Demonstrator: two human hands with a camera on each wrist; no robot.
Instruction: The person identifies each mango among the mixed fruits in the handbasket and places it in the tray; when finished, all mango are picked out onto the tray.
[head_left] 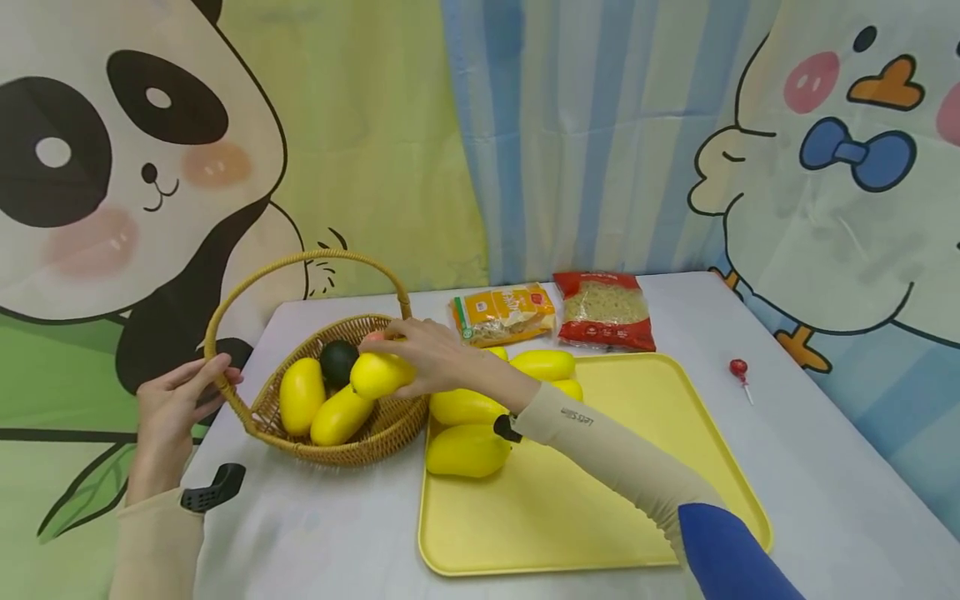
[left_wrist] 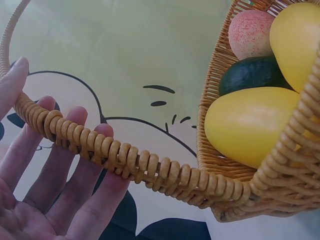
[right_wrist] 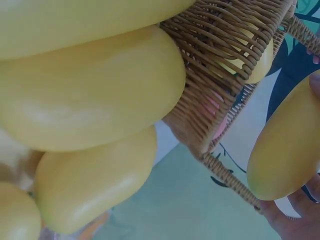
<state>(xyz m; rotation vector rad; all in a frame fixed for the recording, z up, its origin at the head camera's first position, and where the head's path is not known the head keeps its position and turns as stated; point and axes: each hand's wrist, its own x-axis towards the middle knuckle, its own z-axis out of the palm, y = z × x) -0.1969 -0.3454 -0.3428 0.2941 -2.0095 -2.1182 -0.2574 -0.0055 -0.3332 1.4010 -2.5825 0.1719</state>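
Note:
My left hand [head_left: 180, 396] holds the handle [left_wrist: 145, 170] of a wicker basket [head_left: 360, 450], thumb on one side and fingers passing behind. Over the basket, my right hand [head_left: 431, 354] grips a yellow mango [head_left: 378, 375], also seen in the right wrist view, where the held mango [right_wrist: 285, 145] is at the right. Beneath it in the basket lie two more mangoes [head_left: 302, 396], a dark green avocado [left_wrist: 252, 76] and a pink peach [left_wrist: 250, 34]. Several mangoes [head_left: 468, 450] lie on the yellow tray [head_left: 600, 525] to the right of the basket.
Behind the tray lie an orange food packet [head_left: 504, 312] and a red packet [head_left: 606, 312] with a see-through window. A red lollipop [head_left: 738, 369] is on the white table [head_left: 825, 500] at the right. Cartoon curtains [head_left: 600, 125] hang behind the table.

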